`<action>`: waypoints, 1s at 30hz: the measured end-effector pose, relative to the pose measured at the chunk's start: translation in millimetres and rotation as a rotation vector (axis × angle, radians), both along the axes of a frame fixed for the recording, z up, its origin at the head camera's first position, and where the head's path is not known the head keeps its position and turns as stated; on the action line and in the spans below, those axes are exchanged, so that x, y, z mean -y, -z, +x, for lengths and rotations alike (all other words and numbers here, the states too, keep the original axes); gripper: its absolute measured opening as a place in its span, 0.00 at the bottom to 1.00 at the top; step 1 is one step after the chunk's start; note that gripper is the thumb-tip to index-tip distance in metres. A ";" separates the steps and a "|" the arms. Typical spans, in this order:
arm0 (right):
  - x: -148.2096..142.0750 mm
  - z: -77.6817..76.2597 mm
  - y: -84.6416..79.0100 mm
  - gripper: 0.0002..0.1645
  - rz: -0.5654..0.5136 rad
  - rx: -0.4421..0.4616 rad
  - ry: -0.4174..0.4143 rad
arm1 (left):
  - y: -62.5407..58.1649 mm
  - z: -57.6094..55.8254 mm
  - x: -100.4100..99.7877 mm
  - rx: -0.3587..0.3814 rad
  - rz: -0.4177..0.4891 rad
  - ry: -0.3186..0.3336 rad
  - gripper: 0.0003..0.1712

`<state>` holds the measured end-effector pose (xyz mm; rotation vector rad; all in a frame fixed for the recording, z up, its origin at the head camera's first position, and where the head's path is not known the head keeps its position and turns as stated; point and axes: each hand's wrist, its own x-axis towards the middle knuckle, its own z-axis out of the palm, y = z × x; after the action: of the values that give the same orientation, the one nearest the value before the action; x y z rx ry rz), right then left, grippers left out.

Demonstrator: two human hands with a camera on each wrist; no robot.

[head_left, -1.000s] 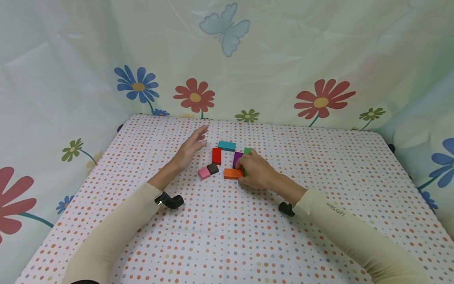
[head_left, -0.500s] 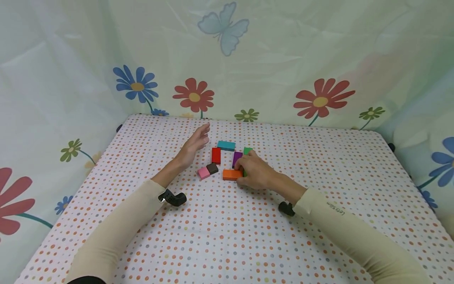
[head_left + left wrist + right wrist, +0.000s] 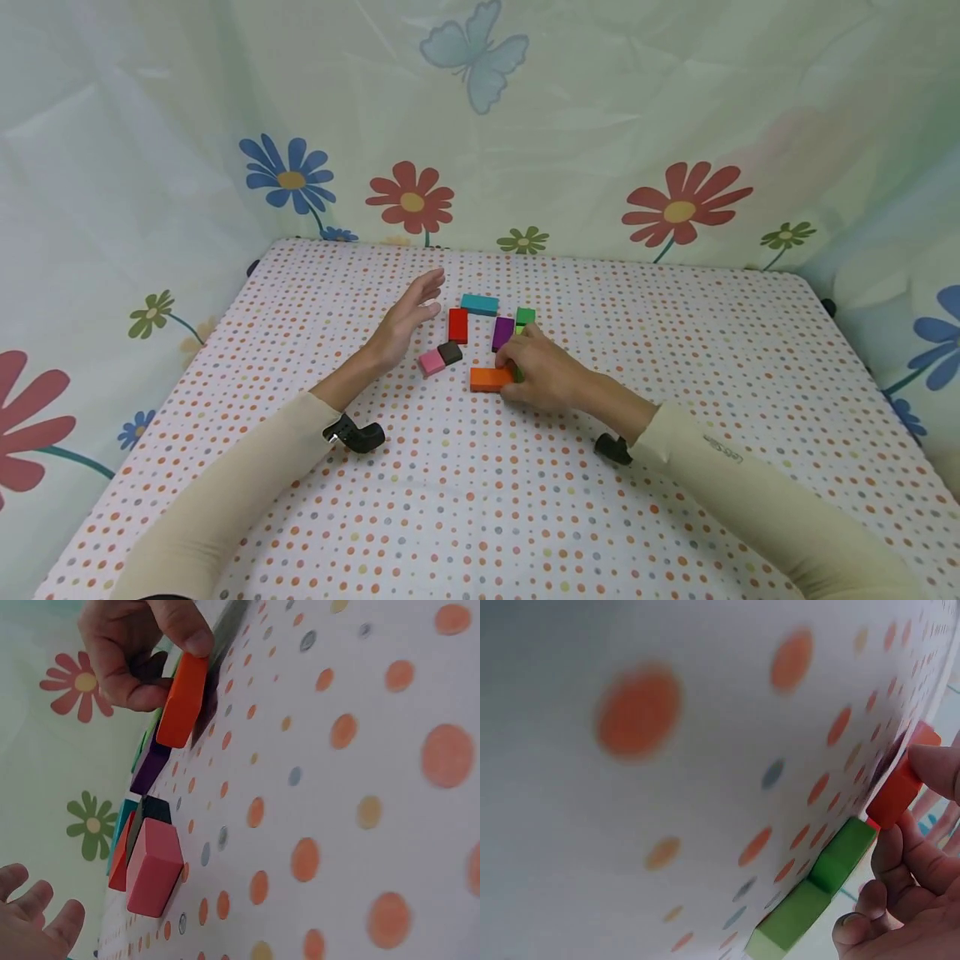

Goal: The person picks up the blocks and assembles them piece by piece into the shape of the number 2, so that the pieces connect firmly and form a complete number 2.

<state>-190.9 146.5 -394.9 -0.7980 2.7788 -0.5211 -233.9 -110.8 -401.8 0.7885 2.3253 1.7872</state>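
Observation:
My right hand (image 3: 547, 372) pinches the right end of an orange block (image 3: 489, 380) between thumb and finger. In the left wrist view the orange block (image 3: 184, 701) tilts, with a shadow beneath it. Just beyond that hand lie a purple block (image 3: 503, 332) and a green block (image 3: 526, 316); a light green block (image 3: 787, 919) next to the green one is mostly hidden in the head view. My left hand (image 3: 399, 327) holds nothing, fingers extended, left of a red block (image 3: 457, 326) and a teal block (image 3: 479, 304).
A pink block (image 3: 432, 362) touches a dark block (image 3: 450, 352) nearer the person. All lie on a table with a dotted cloth (image 3: 465, 500). A flowered curtain (image 3: 585, 125) hangs behind and at both sides.
My right hand has drawn the orange block slightly toward the person, away from the purple and green blocks. The left hand has barely moved.

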 end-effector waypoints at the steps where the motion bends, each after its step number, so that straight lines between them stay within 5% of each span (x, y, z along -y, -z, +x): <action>1: 0.0 2.1 -0.5 0.19 0.002 0.005 -0.004 | -0.5 2.2 0.7 -0.002 -0.003 0.000 0.37; 20: -9.0 48.0 -4.0 0.17 0.053 0.026 -0.051 | -3.0 41.5 8.1 0.008 -0.039 0.038 0.37; 30: -13.0 68.2 -5.3 0.17 0.049 0.040 -0.052 | -3.2 57.9 12.5 -0.042 -0.161 0.058 0.38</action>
<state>-122.7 159.5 -389.6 -0.8372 2.7156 -0.4533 -176.0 -123.2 -398.6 0.8658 2.4094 1.5521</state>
